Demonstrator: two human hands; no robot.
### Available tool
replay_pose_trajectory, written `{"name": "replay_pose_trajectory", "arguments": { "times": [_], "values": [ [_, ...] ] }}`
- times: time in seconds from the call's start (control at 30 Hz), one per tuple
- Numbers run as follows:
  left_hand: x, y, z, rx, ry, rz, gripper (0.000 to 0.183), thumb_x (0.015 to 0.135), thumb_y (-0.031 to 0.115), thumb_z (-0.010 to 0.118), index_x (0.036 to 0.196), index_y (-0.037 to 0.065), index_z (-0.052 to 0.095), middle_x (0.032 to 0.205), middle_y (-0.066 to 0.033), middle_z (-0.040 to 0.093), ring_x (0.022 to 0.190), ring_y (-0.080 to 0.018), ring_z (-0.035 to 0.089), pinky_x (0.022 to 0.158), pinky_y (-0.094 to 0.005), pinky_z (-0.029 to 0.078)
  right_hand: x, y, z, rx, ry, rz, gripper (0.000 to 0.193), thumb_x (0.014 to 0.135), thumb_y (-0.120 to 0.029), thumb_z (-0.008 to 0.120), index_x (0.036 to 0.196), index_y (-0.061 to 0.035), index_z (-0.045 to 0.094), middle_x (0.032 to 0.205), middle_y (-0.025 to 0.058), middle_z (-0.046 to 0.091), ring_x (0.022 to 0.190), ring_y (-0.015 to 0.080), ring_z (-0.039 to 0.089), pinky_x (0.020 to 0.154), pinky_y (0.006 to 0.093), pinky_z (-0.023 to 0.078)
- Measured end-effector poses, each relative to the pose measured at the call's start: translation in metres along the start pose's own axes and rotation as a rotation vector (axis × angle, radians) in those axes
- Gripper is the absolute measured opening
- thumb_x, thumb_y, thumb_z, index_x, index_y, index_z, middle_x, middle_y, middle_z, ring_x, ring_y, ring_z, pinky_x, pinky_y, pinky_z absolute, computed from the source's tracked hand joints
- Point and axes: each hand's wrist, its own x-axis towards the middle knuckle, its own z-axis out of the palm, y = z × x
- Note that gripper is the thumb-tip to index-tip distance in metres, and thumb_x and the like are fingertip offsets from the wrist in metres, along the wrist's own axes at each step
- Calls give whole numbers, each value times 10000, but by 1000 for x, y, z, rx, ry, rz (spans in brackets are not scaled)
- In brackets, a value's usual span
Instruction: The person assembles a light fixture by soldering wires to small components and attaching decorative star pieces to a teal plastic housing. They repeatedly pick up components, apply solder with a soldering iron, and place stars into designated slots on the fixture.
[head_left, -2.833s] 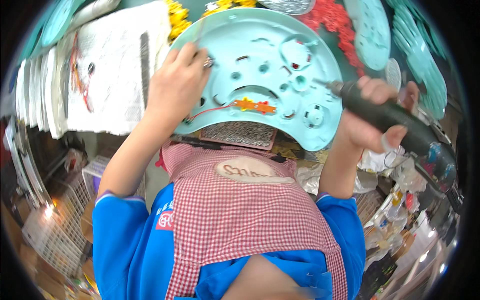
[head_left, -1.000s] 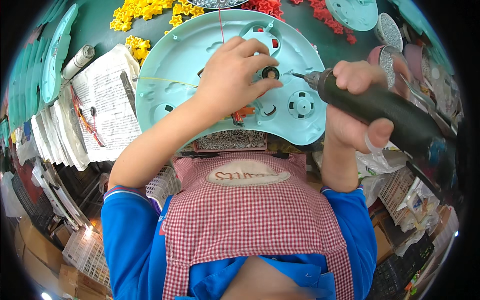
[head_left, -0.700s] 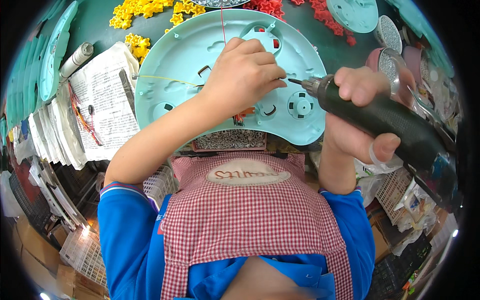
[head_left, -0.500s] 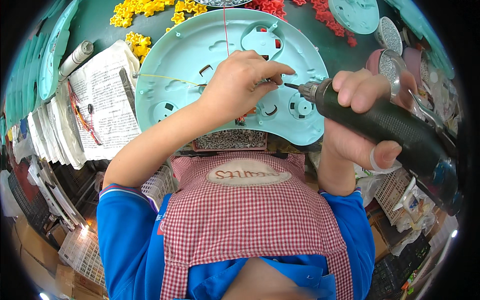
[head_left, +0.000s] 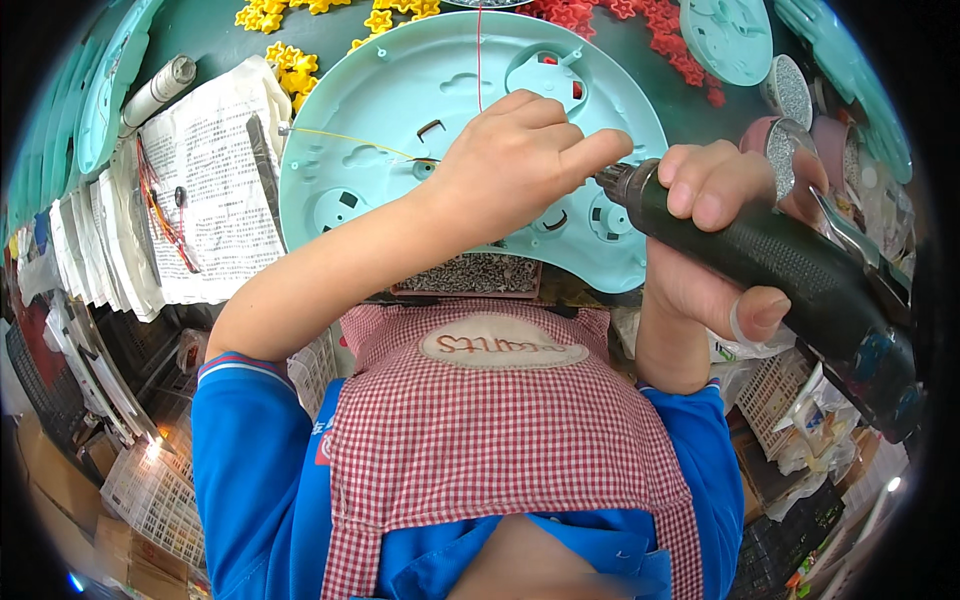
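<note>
Shell of crescent-shaped turquoise plastic (head_left: 400, 85) lies upper centre. The left hand (head_left: 515, 150) has shifted right, its pointing finger now hiding the bit of the black cylindrical power screwdriver (head_left: 790, 258), bringing them together; its pinch cannot be seen. The right hand's (head_left: 692, 275) fingers wrap the tool.

a pale roll (head_left: 158, 94) lies at the upper left corner of the printed paper stack (head_left: 215, 190); yellow star pieces (head_left: 297, 80) lie past its upper right corner; red star pieces (head_left: 683, 62), well to its right; a white lattice crate (head_left: 155, 500), below it
</note>
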Motion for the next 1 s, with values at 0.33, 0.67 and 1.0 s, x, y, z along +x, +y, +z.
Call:
{"name": "replay_pose_trajectory", "arguments": {
  "times": [0.33,0.67,1.0],
  "values": [
    [4,1,0,81,-12,-41,215,715,133,688,916,157,618,646,10,526,700,-168,569,632,-315,488,-2,8,2,11,168,-50,985,761,-607,732,1375,39,312,822,112,598,725,216,590,722,386,507],
    [-9,-10,-3,50,-243,-185,105,739,161,736,833,114,730,835,0,641,779,-201,616,672,-345,524,-1,10,-1,-269,169,83,753,834,-510,646,1347,-34,367,820,116,588,727,228,564,692,392,471],
    [-10,-18,0,102,-197,-106,116,740,177,741,849,139,733,871,4,654,799,-204,626,687,-353,529,4,26,-14,-26,199,106,859,816,-489,731,1389,18,340,820,123,612,723,209,597,712,357,523]
  ]
}}
